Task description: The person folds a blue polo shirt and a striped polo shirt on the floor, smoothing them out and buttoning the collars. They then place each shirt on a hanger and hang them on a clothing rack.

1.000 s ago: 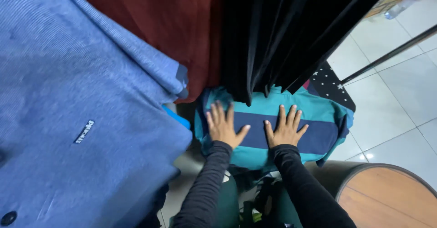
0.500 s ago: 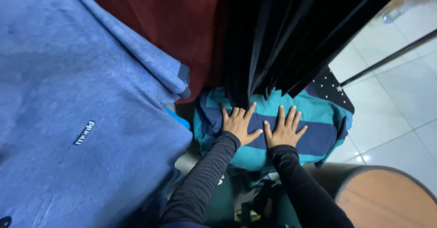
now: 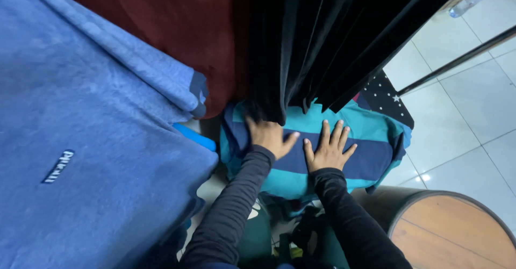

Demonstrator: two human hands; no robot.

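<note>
While flat: 2 hands [image 3: 301, 142] on striped garment [image 3: 371, 159]

Pale glossy square floor tiles [image 3: 473, 113] fill the area from 2 to 4 o'clock, catching a small bright glint of light. A thin dark metal rail [image 3: 457, 60] crosses them diagonally. At 5 o'clock stands a round wooden-topped stool [image 3: 457, 231].

A small white embroidered label [image 3: 58, 166] sat at the near left on the blue fleece garment [image 3: 80, 113].
</note>
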